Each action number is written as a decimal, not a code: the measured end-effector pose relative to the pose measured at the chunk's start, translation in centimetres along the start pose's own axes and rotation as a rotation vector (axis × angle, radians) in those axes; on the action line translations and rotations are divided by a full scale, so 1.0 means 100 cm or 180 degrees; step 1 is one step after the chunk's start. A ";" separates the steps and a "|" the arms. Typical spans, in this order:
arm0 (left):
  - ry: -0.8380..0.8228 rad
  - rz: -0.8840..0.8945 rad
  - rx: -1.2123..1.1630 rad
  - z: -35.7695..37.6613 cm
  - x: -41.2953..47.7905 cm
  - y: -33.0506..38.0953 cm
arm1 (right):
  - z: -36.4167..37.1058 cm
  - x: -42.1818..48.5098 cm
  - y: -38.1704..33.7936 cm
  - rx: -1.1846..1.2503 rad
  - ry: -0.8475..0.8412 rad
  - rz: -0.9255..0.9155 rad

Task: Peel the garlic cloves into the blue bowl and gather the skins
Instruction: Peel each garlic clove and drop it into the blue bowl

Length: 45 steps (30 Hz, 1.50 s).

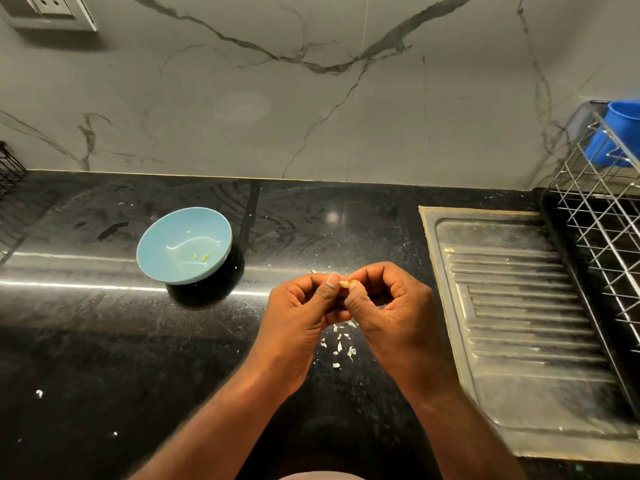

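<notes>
A pale garlic clove [344, 283] is pinched between the fingertips of my left hand [304, 306] and my right hand [388, 303], held just above the black counter. Most of the clove is hidden by my fingers. The light blue bowl [162, 237] sits on the counter to the left of my hands, with two small peeled pieces [204, 257] lying inside it. Several white garlic skins [341, 346] are scattered on the counter directly below my hands.
A steel sink drainboard [519, 306] lies just right of my hands. A wire dish rack [602, 216] with a blue cup [616, 136] stands at the far right. A dark wire basket [8, 174] is at the left edge. The marble wall rises behind the counter.
</notes>
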<state>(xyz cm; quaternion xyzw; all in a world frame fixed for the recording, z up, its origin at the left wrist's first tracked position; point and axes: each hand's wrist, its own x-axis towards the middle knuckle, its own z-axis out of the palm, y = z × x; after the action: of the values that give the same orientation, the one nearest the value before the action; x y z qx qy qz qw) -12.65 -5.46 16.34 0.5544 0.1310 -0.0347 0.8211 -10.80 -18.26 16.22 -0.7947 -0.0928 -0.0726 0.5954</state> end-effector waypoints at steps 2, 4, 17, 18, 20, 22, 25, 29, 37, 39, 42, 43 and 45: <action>-0.0066 -0.0006 0.0031 -0.001 -0.001 0.001 | -0.001 0.001 0.002 -0.0018 -0.0046 -0.0006; -0.0078 0.0015 0.0086 -0.003 -0.002 0.002 | -0.002 0.001 0.001 0.0048 -0.0087 0.0019; 0.0017 -0.0060 -0.0030 -0.007 -0.001 0.001 | -0.015 0.010 0.012 0.0457 0.0168 0.0425; 0.0018 -0.0058 -0.0052 -0.007 -0.001 0.002 | -0.017 0.010 0.015 0.0178 0.0115 0.0375; 0.0046 -0.0044 -0.0058 -0.006 0.000 0.003 | -0.017 0.010 0.020 -0.0174 -0.0084 0.0413; 0.0078 -0.0017 0.0000 -0.007 0.001 0.003 | -0.018 0.008 0.022 -0.0358 -0.0155 0.0343; 0.0133 0.0026 0.0165 -0.009 0.002 0.001 | -0.018 0.006 0.015 -0.0400 -0.0274 0.0053; 0.0059 0.0051 0.0372 -0.012 0.003 0.000 | -0.017 0.006 0.009 -0.0293 -0.0591 -0.0284; -0.0369 -0.0259 0.0212 -0.017 0.005 0.010 | -0.020 0.005 0.009 0.0150 -0.0564 -0.0103; -0.0404 -0.0380 0.0174 -0.018 0.006 0.012 | -0.020 0.005 0.009 0.0136 -0.0554 -0.0133; -0.0388 -0.0380 0.0235 -0.019 0.007 0.013 | -0.021 0.005 0.010 0.0032 -0.0602 -0.0178; -0.0358 -0.0321 0.0300 -0.019 0.007 0.012 | -0.021 0.005 0.011 -0.0057 -0.0658 -0.0198; -0.0307 -0.0162 0.0486 -0.018 0.007 0.013 | -0.020 0.006 0.012 -0.0192 -0.0785 -0.0242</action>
<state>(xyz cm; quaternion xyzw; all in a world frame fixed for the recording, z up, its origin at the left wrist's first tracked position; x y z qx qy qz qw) -12.01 -3.23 16.64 0.6095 0.1023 -0.0921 0.7807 -9.99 -20.53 15.77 -0.8111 -0.1931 0.0003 0.5521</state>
